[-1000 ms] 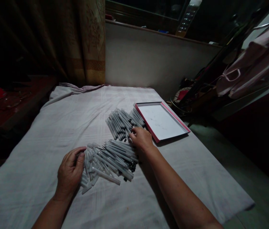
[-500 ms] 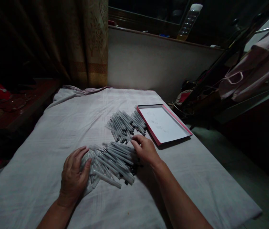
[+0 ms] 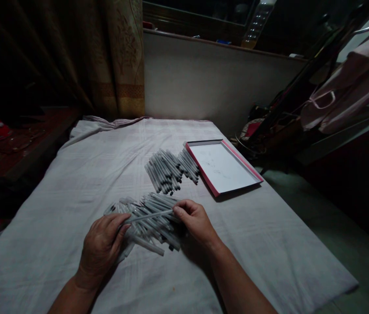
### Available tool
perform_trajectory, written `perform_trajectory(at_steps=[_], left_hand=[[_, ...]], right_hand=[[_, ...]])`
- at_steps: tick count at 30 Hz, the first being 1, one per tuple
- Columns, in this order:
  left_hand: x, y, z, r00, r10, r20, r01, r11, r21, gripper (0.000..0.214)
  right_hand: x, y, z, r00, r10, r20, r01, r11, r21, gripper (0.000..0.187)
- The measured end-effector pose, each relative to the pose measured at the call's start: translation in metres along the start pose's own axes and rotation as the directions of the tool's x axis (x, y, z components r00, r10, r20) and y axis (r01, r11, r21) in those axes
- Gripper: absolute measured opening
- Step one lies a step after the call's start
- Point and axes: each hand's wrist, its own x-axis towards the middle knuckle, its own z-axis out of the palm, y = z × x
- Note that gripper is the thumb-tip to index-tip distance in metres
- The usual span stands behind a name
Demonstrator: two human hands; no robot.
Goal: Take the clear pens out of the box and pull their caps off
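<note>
A slim translucent grey pen (image 3: pixel 152 215) stretches between my two hands. My left hand (image 3: pixel 102 240) pinches its left end, while my right hand (image 3: pixel 196 220) grips the other end between thumb and fingers. Under it lies a loose heap of similar pens (image 3: pixel 161 203), with clear tube-like pieces on its left side and dark tips towards the right. Farther back, more pens (image 3: pixel 163 170) lie side by side in a tidier group, dark ends facing me. Whether the held piece is a whole pen or only a part, I cannot tell.
A shallow red-edged box lid (image 3: pixel 225 168) with a white inside lies right of the tidier group, near the edge of the cloth-covered table (image 3: pixel 253 244). A bottle (image 3: pixel 258 24) stands on the windowsill. A dark side table (image 3: pixel 56 124) is at left.
My right hand has come down and towards me, off the far group, bringing the pen over the near heap. My left thumb and fingers have closed on its left end.
</note>
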Motion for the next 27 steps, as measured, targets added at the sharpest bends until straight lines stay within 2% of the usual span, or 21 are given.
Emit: perform_trajectory(at_steps=[4, 8, 12, 18, 23, 27], left_hand=[[0.004, 0.008, -0.002, 1.000, 0.013, -0.017, -0.014, 0.999, -0.044, 0.017], [0.005, 0.013, -0.002, 1.000, 0.017, -0.007, -0.017, 0.998, -0.061, 0.017], [0.003, 0.014, -0.001, 1.000, 0.011, -0.009, -0.011, 0.998, -0.063, 0.016], [0.006, 0.016, -0.001, 1.000, 0.022, 0.000, -0.022, 0.991, -0.133, 0.014], [0.006, 0.018, -0.004, 1.000, -0.019, 0.014, 0.021, 0.980, -0.199, 0.012], [0.005, 0.017, -0.005, 0.994, -0.102, 0.037, 0.108, 0.959, -0.261, 0.020]], right_hand=[[0.003, 0.001, -0.003, 0.996, 0.050, -0.075, -0.048, 0.998, 0.033, 0.035], [0.004, -0.002, -0.007, 0.994, 0.079, -0.073, -0.078, 0.997, 0.011, 0.037], [0.003, -0.005, -0.009, 0.995, 0.073, -0.068, -0.069, 0.996, 0.060, 0.030], [0.002, -0.005, -0.011, 0.994, 0.036, -0.108, -0.027, 0.996, 0.082, 0.023], [-0.002, -0.010, -0.013, 0.997, 0.017, -0.073, -0.013, 0.998, 0.060, 0.019], [-0.005, -0.014, -0.011, 0.994, -0.096, -0.048, 0.097, 0.995, 0.020, 0.012]])
